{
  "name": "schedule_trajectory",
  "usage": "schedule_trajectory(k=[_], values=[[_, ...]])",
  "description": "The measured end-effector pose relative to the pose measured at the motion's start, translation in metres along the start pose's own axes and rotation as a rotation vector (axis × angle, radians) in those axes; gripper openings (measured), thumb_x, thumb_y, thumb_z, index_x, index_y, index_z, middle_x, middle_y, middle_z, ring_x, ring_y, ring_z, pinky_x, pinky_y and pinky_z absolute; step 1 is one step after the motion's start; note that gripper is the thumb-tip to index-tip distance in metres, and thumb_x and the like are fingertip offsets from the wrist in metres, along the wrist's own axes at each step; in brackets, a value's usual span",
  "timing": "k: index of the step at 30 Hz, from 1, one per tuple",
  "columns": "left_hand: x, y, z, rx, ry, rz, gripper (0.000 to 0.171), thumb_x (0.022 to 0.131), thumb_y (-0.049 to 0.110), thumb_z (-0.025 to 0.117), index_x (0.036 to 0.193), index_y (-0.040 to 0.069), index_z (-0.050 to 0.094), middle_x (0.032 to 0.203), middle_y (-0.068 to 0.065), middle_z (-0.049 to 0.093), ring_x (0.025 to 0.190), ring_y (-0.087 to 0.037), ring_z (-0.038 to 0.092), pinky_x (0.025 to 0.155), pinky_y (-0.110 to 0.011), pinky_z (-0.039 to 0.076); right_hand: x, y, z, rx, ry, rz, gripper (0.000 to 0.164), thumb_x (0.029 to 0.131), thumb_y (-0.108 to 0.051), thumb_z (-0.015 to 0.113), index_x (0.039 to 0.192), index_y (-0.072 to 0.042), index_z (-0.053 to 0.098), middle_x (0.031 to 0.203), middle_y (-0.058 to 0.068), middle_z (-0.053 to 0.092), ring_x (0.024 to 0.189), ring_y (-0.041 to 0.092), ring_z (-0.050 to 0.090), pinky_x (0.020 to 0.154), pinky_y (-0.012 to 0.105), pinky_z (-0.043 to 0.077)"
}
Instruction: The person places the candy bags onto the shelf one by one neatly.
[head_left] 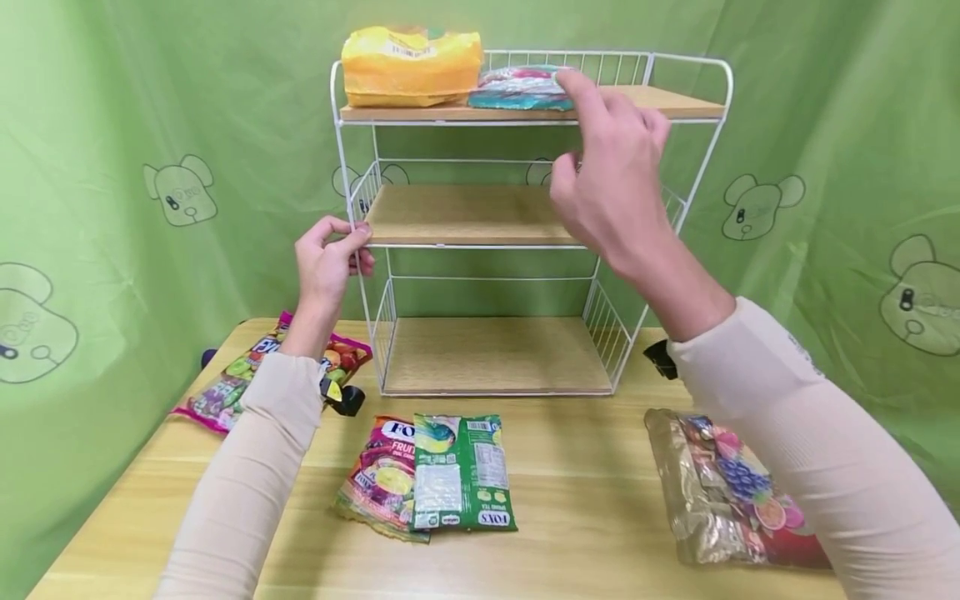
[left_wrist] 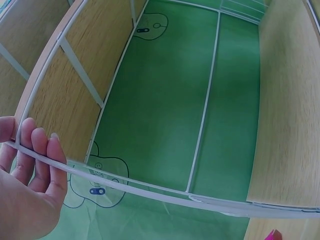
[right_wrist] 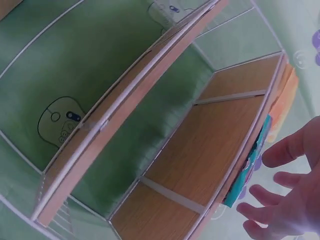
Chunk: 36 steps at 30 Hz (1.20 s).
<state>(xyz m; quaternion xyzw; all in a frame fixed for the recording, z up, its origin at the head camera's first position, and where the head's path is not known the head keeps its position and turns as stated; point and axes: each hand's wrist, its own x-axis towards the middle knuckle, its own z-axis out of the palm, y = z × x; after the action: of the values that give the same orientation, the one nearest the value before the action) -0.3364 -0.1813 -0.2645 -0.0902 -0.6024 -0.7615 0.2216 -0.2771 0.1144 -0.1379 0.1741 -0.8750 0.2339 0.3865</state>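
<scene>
A three-tier shelf rack (head_left: 480,225) with a white wire frame and wooden boards stands on the table. My left hand (head_left: 330,258) grips its left front post at the middle board, fingers curled around the wire in the left wrist view. On the top board lies a flat teal packet (head_left: 521,88) with pink and white print, beside a bulky yellow bag (head_left: 412,67). My right hand (head_left: 615,171) is raised at the packet's right end, index finger extended over it. In the right wrist view its fingers are spread beside the packet's teal edge (right_wrist: 250,162), holding nothing.
Two overlapping candy bags, one purple-red (head_left: 382,475) and one green (head_left: 465,475), lie before the rack. A fruit-print candy bag (head_left: 225,387) lies left, partly behind the left forearm. A clear-edged fruit-print bag (head_left: 720,492) lies right, partly under the right sleeve. Green cloth (head_left: 255,100) hangs behind.
</scene>
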Motion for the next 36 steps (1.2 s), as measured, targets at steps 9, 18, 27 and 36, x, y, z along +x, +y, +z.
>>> schedule_trajectory(k=[9, 18, 27, 36], values=[[0.0, 0.0, -0.001, -0.001, 0.005, 0.002, 0.012, 0.093, 0.0, 0.068, 0.085, 0.007, 0.062, 0.086, -0.003, 0.073, 0.052, -0.011, 0.061, 0.051, -0.024, 0.058, -0.031, 0.008, 0.017, 0.028, -0.125, 0.011, 0.058, 0.089, 0.0, 0.051, 0.147, -0.008, 0.048, 0.121, 0.023, 0.065, 0.115, 0.037, 0.058, 0.118, 0.05, 0.032], [0.0, -0.002, 0.0, 0.006, 0.0, -0.01, 0.011, 0.093, 0.002, 0.069, 0.086, 0.007, 0.062, 0.084, -0.004, 0.072, 0.053, -0.011, 0.062, 0.052, -0.024, 0.058, -0.082, 0.038, 0.067, 0.088, -0.345, 0.092, 0.05, 0.093, 0.0, 0.05, 0.142, 0.002, 0.044, 0.098, 0.017, 0.065, 0.069, 0.027, 0.058, 0.058, 0.035, 0.055], [0.0, -0.001, 0.0, 0.002, 0.001, -0.002, 0.011, 0.093, 0.001, 0.068, 0.086, 0.007, 0.062, 0.082, -0.004, 0.072, 0.053, -0.011, 0.061, 0.051, -0.024, 0.058, -0.121, 0.044, 0.09, 0.102, -0.454, 0.145, 0.048, 0.097, -0.008, 0.051, 0.142, 0.004, 0.042, 0.108, 0.016, 0.062, 0.078, 0.026, 0.06, 0.072, 0.037, 0.059], [0.0, 0.0, 0.0, 0.007, 0.0, -0.007, 0.011, 0.094, 0.002, 0.068, 0.086, 0.007, 0.062, 0.084, -0.004, 0.072, 0.053, -0.011, 0.061, 0.052, -0.024, 0.058, -0.158, 0.058, 0.12, 0.13, -0.63, 0.227, 0.036, 0.097, -0.009, 0.052, 0.129, 0.006, 0.05, 0.108, 0.021, 0.065, 0.064, 0.019, 0.057, 0.052, 0.025, 0.052]])
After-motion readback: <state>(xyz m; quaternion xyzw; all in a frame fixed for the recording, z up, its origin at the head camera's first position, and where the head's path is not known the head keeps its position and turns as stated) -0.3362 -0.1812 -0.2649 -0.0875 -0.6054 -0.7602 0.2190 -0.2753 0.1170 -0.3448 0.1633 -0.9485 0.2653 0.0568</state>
